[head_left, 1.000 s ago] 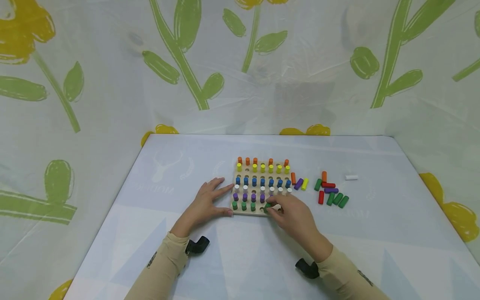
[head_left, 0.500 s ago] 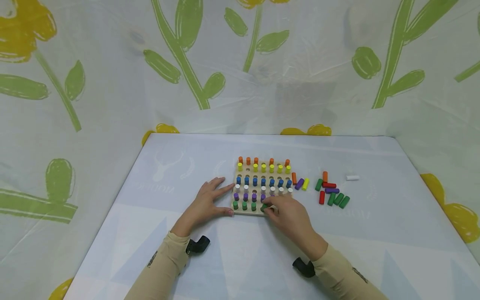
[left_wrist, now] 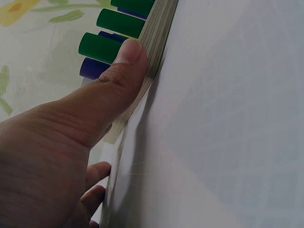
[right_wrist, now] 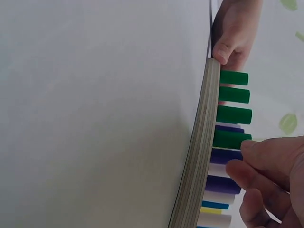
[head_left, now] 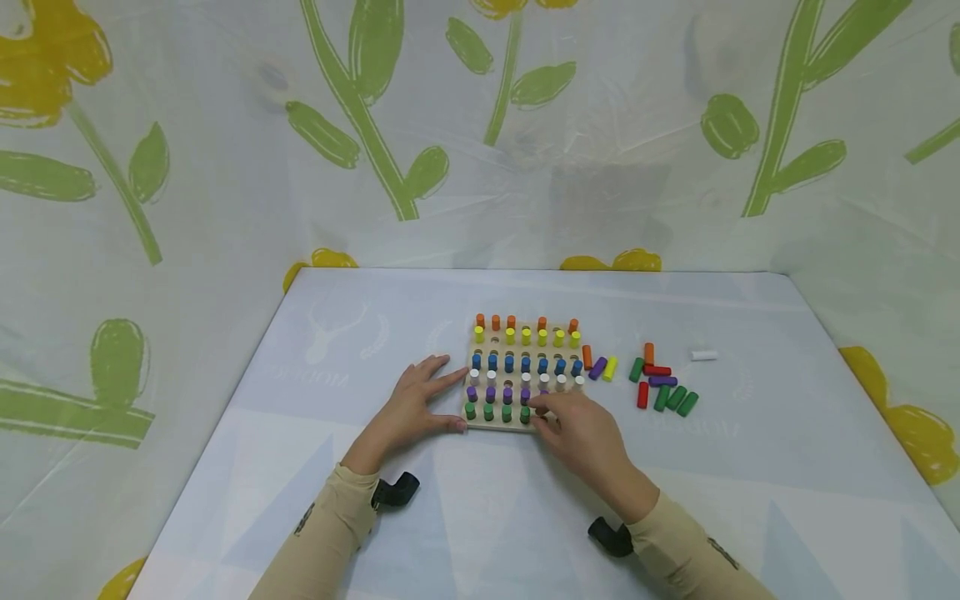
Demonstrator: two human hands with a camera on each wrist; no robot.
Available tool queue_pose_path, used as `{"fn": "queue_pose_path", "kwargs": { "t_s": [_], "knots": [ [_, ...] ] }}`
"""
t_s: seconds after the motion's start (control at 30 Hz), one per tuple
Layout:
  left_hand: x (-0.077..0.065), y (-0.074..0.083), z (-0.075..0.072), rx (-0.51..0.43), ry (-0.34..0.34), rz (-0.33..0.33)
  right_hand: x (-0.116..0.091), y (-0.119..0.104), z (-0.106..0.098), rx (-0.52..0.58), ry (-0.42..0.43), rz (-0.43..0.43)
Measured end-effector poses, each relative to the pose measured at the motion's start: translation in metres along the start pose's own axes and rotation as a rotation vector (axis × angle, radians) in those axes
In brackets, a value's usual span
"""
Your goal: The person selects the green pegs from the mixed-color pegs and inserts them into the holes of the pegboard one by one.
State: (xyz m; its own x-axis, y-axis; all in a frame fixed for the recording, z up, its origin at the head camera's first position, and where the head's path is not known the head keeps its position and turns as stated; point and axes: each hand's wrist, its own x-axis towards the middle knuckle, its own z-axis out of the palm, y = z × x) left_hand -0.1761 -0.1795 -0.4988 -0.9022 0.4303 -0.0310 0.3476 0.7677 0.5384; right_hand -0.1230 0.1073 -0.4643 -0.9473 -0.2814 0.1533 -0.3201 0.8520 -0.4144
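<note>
A wooden pegboard [head_left: 495, 425] holds rows of upright pegs in orange, yellow, blue, white, purple and green. My left hand [head_left: 412, 408] lies spread at its left side, the thumb resting on the near left corner by a green peg [left_wrist: 99, 46]. My right hand [head_left: 588, 433] is at the front row, thumb and index fingertips right beside the top of the fourth green peg [right_wrist: 232, 139]. That peg stands upright in its hole, in line with the other green pegs, and is not between the fingertips. The right palm covers the board's near right corner in the head view.
Right of the board lie loose pegs, among them a yellow peg [head_left: 611, 368], a red peg [head_left: 642, 395], a green peg [head_left: 687, 403] and, farther off, a white peg [head_left: 703, 355]. The white table [head_left: 360, 308] ends at a patterned curtain [head_left: 495, 192].
My right hand has moved slightly left and set the green peg upright in the front row, then loosened its fingers from it. The left hand has stayed in place.
</note>
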Motion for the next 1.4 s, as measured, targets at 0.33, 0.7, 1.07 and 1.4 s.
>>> {"fn": "queue_pose_path", "kwargs": {
  "t_s": [0.33, 0.7, 1.07, 1.4],
  "knots": [
    [0.000, 0.000, 0.000, -0.001, -0.002, -0.012, -0.007, 0.011, -0.007, 0.003, -0.004, 0.032],
    [0.000, -0.001, 0.001, -0.001, -0.001, -0.001, -0.011, 0.025, -0.016, -0.013, -0.008, 0.061],
    [0.001, -0.001, 0.001, 0.002, 0.003, 0.005, -0.015, 0.042, -0.025, -0.022, -0.004, 0.124],
    [0.001, -0.002, 0.002, 0.006, -0.003, 0.001, -0.019, 0.057, -0.035, -0.024, 0.004, 0.180]
  ]
}}
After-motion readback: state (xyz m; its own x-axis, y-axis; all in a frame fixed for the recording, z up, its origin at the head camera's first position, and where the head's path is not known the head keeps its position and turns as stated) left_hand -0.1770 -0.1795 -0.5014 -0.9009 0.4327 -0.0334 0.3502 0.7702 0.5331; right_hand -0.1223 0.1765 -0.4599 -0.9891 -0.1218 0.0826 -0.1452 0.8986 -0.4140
